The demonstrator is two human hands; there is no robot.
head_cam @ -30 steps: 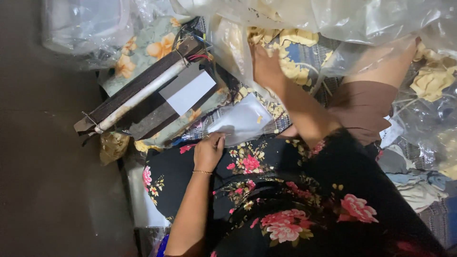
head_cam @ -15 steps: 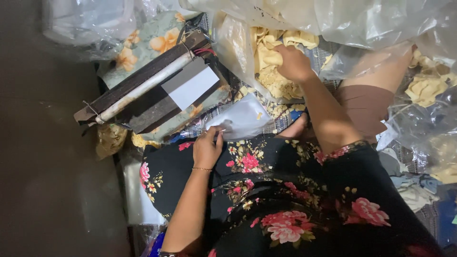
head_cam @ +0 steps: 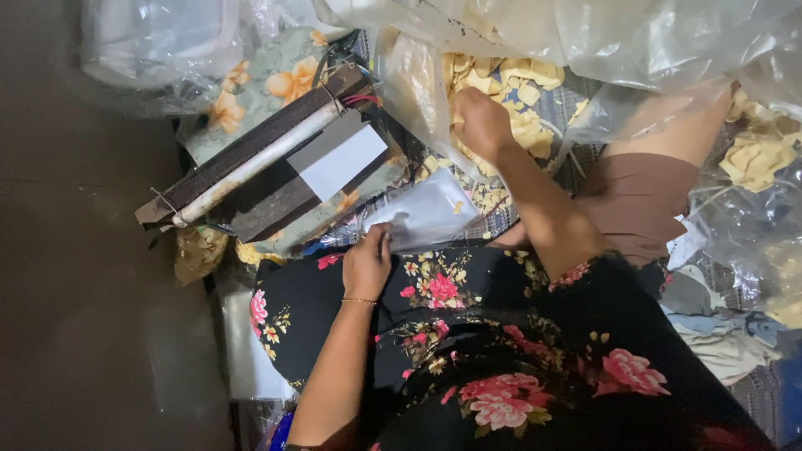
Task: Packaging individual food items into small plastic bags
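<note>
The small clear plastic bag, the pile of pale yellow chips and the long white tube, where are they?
small clear plastic bag (head_cam: pixel 422 215), head view, on its flat middle.
pile of pale yellow chips (head_cam: pixel 528 127), head view, on chips beside the right hand.
long white tube (head_cam: pixel 255 163), head view, mid-length.

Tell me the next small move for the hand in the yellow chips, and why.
Probably close the right hand on a handful of the pale yellow chips and carry it toward the small clear bag. That hand rests on the heap, while the left hand pinches the bag's near edge. Whether the bag's mouth is open cannot be told.
</note>
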